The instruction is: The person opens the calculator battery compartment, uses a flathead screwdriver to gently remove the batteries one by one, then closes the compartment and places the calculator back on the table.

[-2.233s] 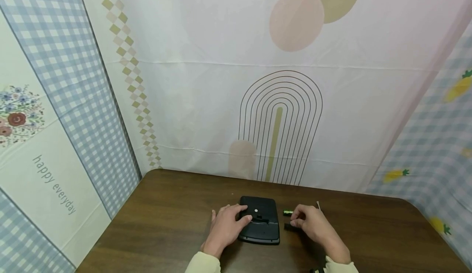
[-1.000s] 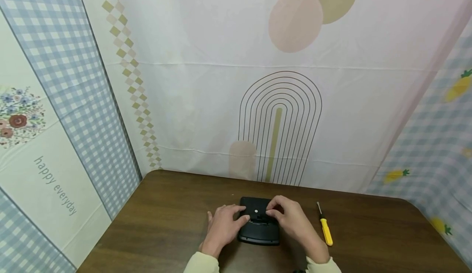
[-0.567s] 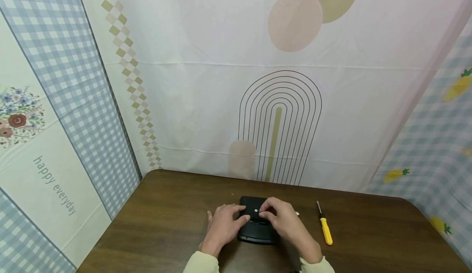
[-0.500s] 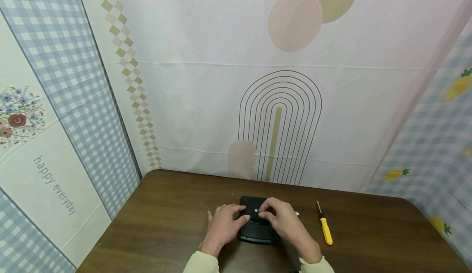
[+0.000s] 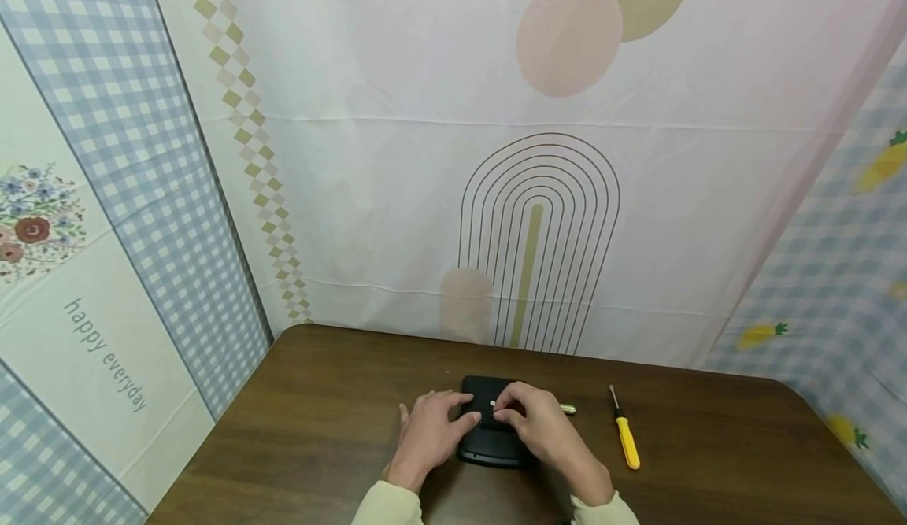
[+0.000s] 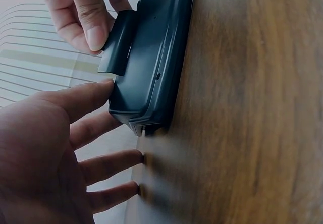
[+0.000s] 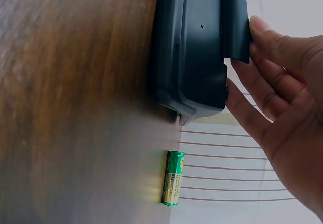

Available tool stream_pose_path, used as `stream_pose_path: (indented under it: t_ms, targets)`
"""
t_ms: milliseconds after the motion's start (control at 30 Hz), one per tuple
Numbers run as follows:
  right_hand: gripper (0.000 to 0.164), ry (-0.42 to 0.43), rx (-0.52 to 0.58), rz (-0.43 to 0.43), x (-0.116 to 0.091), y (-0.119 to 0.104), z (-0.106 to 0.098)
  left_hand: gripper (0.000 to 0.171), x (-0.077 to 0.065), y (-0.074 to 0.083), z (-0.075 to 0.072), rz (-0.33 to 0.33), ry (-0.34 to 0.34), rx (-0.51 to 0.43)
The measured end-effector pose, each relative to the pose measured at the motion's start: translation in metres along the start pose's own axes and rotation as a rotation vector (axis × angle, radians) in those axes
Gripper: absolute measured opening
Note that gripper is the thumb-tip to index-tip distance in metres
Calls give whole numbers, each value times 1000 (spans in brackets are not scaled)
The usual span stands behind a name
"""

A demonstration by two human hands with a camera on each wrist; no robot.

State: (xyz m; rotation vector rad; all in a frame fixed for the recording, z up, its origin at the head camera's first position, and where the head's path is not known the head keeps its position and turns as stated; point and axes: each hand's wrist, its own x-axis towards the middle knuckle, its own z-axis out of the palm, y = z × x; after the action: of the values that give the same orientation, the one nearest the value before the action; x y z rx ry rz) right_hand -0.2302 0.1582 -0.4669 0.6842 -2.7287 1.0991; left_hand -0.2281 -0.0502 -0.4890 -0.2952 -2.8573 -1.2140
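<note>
A black calculator (image 5: 489,452) lies back side up on the table. My left hand (image 5: 430,434) rests at its left edge, fingers spread and fairly straight, thumb and forefinger touching the case. In the left wrist view, two other fingertips reach down to the tabletop. With thumb and fingers my right hand (image 5: 544,424) pinches a black battery cover (image 7: 235,27), which stands tilted up from the back of the calculator, its lower edge against the case. The battery slot behind it is hidden. A green battery (image 7: 173,178) lies on the table to the right of the calculator.
A screwdriver with a yellow handle (image 5: 627,443) lies further right on the brown wooden table (image 5: 319,415). Behind the table hangs a patterned white cloth (image 5: 397,194), with checked cloth at either side.
My right hand has lifted the battery cover off the table and carried it left onto the calculator, then slid slightly further left. The screwdriver and battery came into fuller view; my left hand stayed put.
</note>
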Motion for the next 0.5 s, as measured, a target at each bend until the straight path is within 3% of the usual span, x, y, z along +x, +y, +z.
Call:
stream_pose_path:
  t_ms: [500]
  targets:
    - [8,-6,-13,15,-1,0,-1,37,0,1,-1,-6,0,-10]
